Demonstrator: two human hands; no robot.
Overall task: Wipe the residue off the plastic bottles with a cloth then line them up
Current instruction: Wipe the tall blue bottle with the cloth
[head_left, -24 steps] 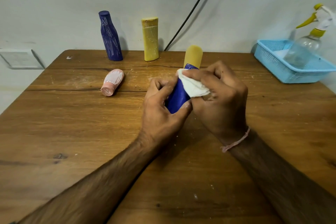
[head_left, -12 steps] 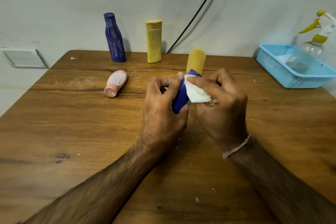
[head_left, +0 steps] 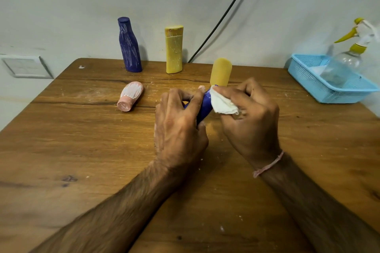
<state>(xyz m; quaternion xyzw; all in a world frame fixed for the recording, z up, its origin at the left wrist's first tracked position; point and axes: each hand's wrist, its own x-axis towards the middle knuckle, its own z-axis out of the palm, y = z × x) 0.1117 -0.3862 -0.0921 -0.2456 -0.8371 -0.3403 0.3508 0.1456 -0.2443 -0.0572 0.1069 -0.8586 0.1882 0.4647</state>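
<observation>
My left hand (head_left: 178,127) grips a blue bottle with a yellow cap (head_left: 220,72), held tilted above the middle of the table. My right hand (head_left: 249,117) presses a small white cloth (head_left: 223,103) against the bottle's blue body just under the cap. A dark blue bottle (head_left: 129,45) streaked with white residue stands at the table's far edge. A yellow bottle (head_left: 174,49) stands upright beside it on the right. A small pink bottle (head_left: 130,95) smeared with white lies on its side left of my hands.
A light blue plastic basket (head_left: 308,80) sits at the far right of the wooden table (head_left: 82,150), with a clear spray bottle (head_left: 347,61) leaning in it. A black cable (head_left: 222,16) runs up the wall behind. White crumbs dot the tabletop.
My left hand has turned over the blue bottle so its back faces me. The cloth has slid a little along the bottle under my right fingers.
</observation>
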